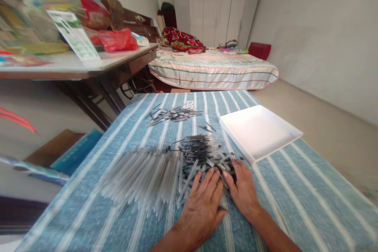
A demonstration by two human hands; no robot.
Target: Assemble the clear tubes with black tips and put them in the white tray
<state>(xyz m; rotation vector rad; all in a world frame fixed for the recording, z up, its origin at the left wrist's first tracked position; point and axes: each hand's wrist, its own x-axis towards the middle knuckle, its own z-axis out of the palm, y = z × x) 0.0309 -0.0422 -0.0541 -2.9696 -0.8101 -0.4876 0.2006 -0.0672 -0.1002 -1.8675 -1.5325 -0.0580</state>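
Note:
My left hand lies palm down with its fingers spread over the near edge of a pile of small black and translucent pieces, which look like pen parts. Beside it, my right hand rests on the right side of the same pile, thumb apart from the fingers. What lies under both palms is hidden. To the left of the pile, long translucent grey tubes, like pen barrels, lie side by side in a broad heap. Farther back are thin dark sticks, loosely scattered.
A shallow white box stands on the right of the striped blue tablecloth. At the left is a side table bearing a red plastic bag and other goods. A bed stands beyond the table's far edge.

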